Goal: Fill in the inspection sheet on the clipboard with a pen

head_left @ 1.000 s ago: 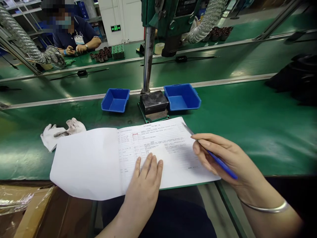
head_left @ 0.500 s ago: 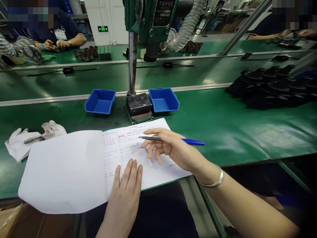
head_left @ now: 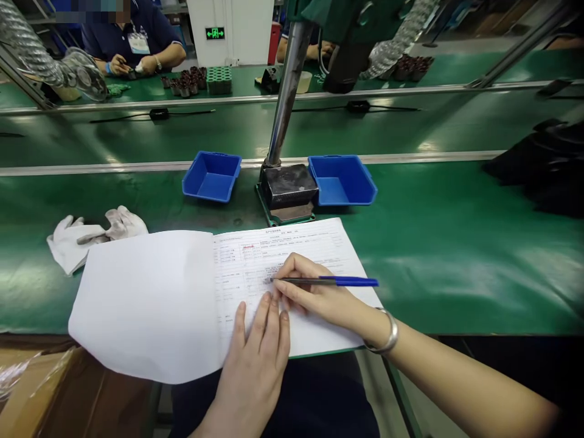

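Observation:
An open notebook [head_left: 146, 304] of printed pages lies at the front edge of the green bench, its left page blank and its right page lined with text. My left hand [head_left: 258, 353] rests flat on the lower part of the right page, fingers stretched out. Above it, my right hand [head_left: 314, 292] grips a blue pen [head_left: 351, 281] between thumb and fingers. The pen lies nearly level, its tip pointing left close to the printed lines. I cannot tell whether the tip touches the paper.
Behind the notebook stands a green press [head_left: 289, 185] between two blue bins [head_left: 212, 176] [head_left: 342, 180]. White gloves [head_left: 77, 240] lie at the left. Black parts [head_left: 547, 164] are heaped at the right. A cardboard box [head_left: 41, 389] sits below left. Across the bench a co-worker [head_left: 137, 45] handles something small.
My right hand has come down and left over the page, its fingers closing from a loose hold into a writing grip on the pen. The whole view has shifted.

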Demonstrator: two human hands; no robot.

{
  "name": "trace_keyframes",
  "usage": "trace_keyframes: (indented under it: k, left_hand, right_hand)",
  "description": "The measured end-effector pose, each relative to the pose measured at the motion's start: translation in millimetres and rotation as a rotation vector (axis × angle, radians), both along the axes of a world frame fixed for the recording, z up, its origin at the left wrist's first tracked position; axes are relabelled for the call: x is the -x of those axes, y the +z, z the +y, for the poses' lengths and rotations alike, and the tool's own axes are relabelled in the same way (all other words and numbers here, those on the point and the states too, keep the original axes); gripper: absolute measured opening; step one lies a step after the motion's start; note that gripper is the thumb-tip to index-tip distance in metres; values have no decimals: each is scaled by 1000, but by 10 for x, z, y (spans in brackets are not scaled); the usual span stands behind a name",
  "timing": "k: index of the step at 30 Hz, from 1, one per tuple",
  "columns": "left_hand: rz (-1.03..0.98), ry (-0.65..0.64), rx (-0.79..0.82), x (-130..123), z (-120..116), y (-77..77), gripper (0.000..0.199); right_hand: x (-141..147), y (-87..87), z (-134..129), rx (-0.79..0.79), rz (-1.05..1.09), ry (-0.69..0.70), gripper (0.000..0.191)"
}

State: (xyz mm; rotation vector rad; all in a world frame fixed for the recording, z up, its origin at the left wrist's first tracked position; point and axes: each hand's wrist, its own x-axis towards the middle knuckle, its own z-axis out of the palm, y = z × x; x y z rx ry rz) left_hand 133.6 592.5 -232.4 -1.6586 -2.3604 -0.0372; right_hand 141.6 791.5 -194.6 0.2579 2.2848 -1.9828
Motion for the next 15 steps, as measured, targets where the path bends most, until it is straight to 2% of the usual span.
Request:
trace_keyframes:
  k: [9, 15]
  left_hand:
    - [-47, -40, -8, -5, -17, -32, 52]
    - [-70, -69, -60, 10, -26, -63, 57]
  right_hand:
    - [-71, -117, -22, -67, 67, 23, 22]
    - [-74, -85, -38, -261, 129, 69, 18]
